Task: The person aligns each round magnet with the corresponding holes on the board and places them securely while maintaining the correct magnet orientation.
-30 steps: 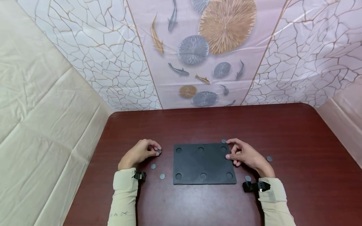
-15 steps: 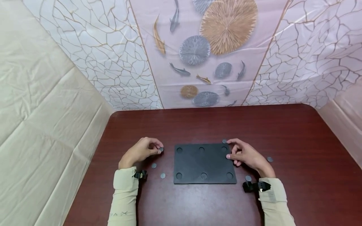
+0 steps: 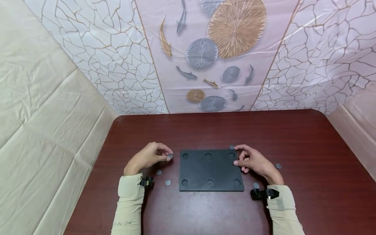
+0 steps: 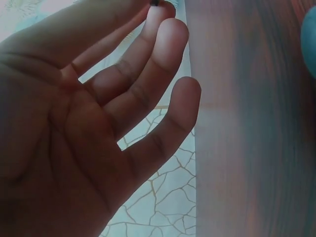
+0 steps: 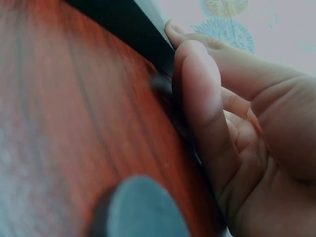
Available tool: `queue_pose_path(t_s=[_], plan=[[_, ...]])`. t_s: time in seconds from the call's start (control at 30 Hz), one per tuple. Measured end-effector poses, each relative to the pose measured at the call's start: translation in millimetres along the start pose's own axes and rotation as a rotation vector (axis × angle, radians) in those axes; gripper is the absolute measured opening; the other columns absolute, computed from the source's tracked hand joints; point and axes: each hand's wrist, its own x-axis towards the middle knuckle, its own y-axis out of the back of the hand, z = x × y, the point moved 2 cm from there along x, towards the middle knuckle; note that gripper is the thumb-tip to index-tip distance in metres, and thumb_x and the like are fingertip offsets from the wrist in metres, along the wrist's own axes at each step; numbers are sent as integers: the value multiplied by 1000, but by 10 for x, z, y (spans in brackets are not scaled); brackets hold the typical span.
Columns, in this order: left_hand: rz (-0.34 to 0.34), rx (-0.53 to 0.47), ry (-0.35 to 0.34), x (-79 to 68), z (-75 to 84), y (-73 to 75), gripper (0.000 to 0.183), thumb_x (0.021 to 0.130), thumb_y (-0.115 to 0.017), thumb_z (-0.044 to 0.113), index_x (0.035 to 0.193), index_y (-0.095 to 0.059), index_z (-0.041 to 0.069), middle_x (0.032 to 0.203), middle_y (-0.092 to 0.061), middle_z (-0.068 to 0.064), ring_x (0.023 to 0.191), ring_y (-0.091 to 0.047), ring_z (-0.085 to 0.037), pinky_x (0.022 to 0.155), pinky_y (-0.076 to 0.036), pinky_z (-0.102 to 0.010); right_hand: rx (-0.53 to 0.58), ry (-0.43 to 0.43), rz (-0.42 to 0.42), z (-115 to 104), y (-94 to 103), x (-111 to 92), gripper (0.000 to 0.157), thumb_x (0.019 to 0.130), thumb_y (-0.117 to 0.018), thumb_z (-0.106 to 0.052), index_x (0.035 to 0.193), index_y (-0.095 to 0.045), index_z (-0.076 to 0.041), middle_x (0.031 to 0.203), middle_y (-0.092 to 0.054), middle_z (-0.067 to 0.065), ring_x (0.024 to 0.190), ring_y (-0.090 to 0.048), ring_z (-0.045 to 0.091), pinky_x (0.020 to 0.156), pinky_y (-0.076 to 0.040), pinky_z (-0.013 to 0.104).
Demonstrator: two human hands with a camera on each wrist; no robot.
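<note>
My left hand pinches a small grey disc between thumb and fingertips, just left of the black board. In the left wrist view the other fingers hang loosely bent. This board lies flat, with round recesses along its far and near edges. At its right side is my right hand, the thumb touching the edge. Its extended index finger reaches the far right corner, its tip right at another grey disc. The right wrist view shows thumb and index finger apart at the board's dark side.
Two grey discs lie on the dark red table left of the board. To the right, one disc lies beside the right wrist camera, another disc farther right. A patterned cloth hangs behind the table.
My left hand has moved a little to the right, closer to the board, carrying the pinched disc. The right hand stays at the board's edge.
</note>
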Motion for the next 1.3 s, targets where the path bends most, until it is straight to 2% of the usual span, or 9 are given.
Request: queue_pose_path(t_s=[0.3, 0.57, 0.8, 1.3], plan=[[-5, -8, -44, 24, 74, -29, 15, 94, -81, 11, 109, -80, 11, 98, -76, 4, 83, -69, -10, 78, -57, -28, -11, 4, 4, 13, 4, 7, 63, 96, -78, -6, 149, -44, 6, 83, -61, 14, 60, -65, 18, 57, -59, 34], [7, 32, -60, 34, 134, -35, 13, 94, -82, 14, 106, -81, 16, 101, -75, 6, 83, -66, -9, 78, -56, -28, -20, 5, 11, 9, 5, 19, 63, 96, -78, -6, 148, -45, 5, 83, -62, 14, 60, -65, 19, 57, -59, 35], [1, 18, -68, 47, 196, -51, 14, 94, -82, 11, 107, -79, 11, 94, -73, 5, 85, -66, -9, 78, -57, -27, -3, 10, 13, 3, -7, 10, 63, 96, -78, -5, 148, -45, 6, 83, -62, 13, 60, -65, 18, 56, -59, 34], [-10, -14, -116, 75, 350, -113, 12, 93, -83, 11, 104, -80, 11, 94, -75, 6, 81, -68, -8, 75, -57, -27, 33, 11, 12, -6, -6, 7, 65, 96, -77, -3, 150, -43, 8, 83, -61, 14, 59, -65, 17, 55, -59, 34]])
